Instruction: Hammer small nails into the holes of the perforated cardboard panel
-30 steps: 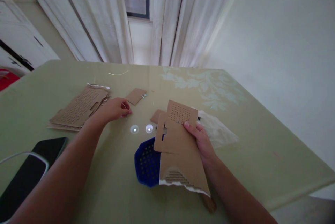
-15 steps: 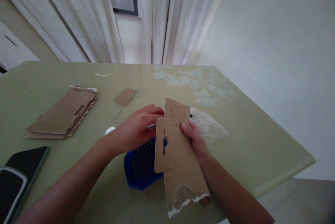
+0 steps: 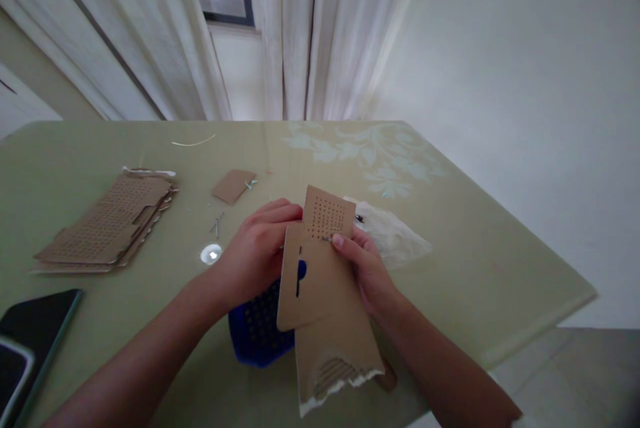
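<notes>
Item: 1 perforated cardboard piece, held upright above the blue perforated tray at the near centre of the table. Right hand is closed on its right edge; left hand is curled behind its left edge, the grip hidden. The card is best kept steady, hole grid facing forward.

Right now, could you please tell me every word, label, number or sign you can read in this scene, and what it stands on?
None: no readable text shows anywhere.
The brown perforated cardboard piece held by both hands carries only rows of punched holes.
The stack of brown cardboard sheets shows holes too, no print.
The dark phone screens are blank.
</notes>
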`<state>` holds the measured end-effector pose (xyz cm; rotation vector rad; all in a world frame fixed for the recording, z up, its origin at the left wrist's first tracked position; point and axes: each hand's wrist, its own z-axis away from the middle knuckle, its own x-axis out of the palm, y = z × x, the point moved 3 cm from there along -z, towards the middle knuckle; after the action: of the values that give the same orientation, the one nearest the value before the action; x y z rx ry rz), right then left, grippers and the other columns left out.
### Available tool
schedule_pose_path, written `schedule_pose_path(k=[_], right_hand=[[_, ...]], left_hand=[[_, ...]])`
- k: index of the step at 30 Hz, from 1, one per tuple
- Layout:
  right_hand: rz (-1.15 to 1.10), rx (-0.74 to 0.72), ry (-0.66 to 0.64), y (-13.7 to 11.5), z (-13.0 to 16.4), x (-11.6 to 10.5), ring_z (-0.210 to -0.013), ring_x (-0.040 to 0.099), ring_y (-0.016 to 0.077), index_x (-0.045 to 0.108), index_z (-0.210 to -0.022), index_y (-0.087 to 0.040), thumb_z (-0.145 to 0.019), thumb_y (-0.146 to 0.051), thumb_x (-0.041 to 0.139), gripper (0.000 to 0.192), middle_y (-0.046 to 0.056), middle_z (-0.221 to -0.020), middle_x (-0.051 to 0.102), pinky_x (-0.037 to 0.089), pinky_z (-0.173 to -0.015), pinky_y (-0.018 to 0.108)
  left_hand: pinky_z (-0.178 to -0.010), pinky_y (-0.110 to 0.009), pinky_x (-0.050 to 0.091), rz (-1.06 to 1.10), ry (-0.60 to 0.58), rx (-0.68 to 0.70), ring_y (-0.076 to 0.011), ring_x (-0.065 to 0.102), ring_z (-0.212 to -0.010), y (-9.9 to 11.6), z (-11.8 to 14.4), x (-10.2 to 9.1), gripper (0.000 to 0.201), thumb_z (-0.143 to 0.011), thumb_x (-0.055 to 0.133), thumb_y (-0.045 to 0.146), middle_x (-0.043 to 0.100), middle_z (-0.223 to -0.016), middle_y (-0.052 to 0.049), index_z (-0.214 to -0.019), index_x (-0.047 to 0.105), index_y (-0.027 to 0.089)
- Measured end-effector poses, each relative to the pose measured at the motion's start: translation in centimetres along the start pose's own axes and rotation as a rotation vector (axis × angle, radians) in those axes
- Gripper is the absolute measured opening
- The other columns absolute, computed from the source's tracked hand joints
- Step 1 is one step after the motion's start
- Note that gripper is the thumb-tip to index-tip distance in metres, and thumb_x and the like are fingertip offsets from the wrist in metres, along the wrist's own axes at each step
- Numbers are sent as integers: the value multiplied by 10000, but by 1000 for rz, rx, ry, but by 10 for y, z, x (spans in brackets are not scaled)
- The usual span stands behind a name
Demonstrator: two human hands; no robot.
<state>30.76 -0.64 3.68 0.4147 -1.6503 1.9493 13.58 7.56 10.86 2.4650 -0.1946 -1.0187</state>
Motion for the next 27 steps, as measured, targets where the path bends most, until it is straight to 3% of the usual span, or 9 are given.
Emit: schedule_pose_path(k=[3,6,9,13,17,27], right_hand=[[11,-5,51,0,-4,-3,-845,840,306,811,-1085,-206,-744,-465,1011,472,95,-1014,883,701,-829,457],[9,-31,79,-1,-5,-3,-839,837,304,797,-1086,-213,-759,-474,1007,468,87,-1008,881,695,-814,448],[18,-51,89,0,-2,0,-801,825,273,801,-1094,-217,-756,-450,1015,463,70,-1005,880,681,-776,401],[88,-93,83,1,4,3,-732,782,209,823,-1075,-225,-762,-428,1016,420,36,-955,870,639,-707,316],[155,-144,84,0,9,4,-790,771,209,840,-1049,-234,-803,-413,1001,344,32,-948,862,621,-727,307],[208,-181,123,-2,9,0,-827,773,234,818,-1022,-228,-826,-405,992,316,55,-1018,872,599,-700,316]], left_hand=[[-839,-320,594,-29,-42,-158,-206,748,-990,-15,0,-13,194,-1059,616,137,807,-1078,-65,-1012,792,204],[-912,-344,604,-140,128,-264,-211,760,-1072,-15,0,-37,216,-1103,634,239,808,-1220,-67,-1259,782,224],[-970,-386,584,-235,111,-169,-228,737,-1103,2,0,-42,173,-1103,689,306,804,-1187,-56,-1212,812,248],[-965,-453,551,-316,-55,-43,-256,693,-1046,19,1,-19,106,-1065,760,312,791,-1101,-43,-1089,839,246],[-871,-416,537,-374,-65,14,-242,648,-955,24,0,-5,170,-1095,685,210,752,-985,-44,-991,819,223],[-788,-437,545,-669,-98,146,-273,645,-888,36,-5,-5,145,-1064,675,142,728,-965,-70,-926,713,165]])
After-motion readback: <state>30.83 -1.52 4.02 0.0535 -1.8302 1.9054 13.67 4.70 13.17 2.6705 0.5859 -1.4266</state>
